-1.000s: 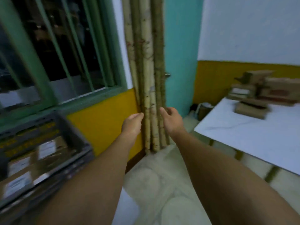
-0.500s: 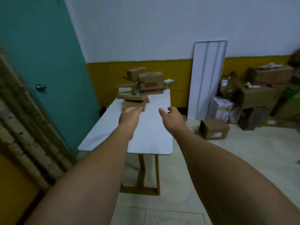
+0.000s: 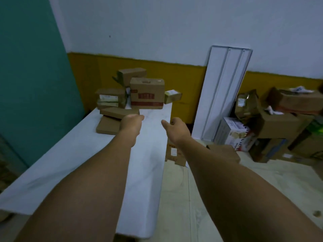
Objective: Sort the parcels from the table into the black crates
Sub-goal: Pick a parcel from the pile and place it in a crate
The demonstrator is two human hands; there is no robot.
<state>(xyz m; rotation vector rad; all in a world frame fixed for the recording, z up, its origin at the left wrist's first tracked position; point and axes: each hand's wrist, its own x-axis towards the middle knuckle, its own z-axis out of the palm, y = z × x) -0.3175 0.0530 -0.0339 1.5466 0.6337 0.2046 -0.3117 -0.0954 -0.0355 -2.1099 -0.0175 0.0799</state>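
The tabletop (image 3: 73, 159) is white and smooth, a bit shiny. The parcels (image 3: 147, 94) on it are brown cardboard, dull, some with white paper labels. The floor (image 3: 176, 198) is pale and smooth. The leaning white panel (image 3: 225, 91) looks smooth.

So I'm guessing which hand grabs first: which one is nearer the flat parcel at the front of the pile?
Left. The left hand hovers right beside the flat parcel, overlapping its near edge. The right hand is off to the right, over the table edge.
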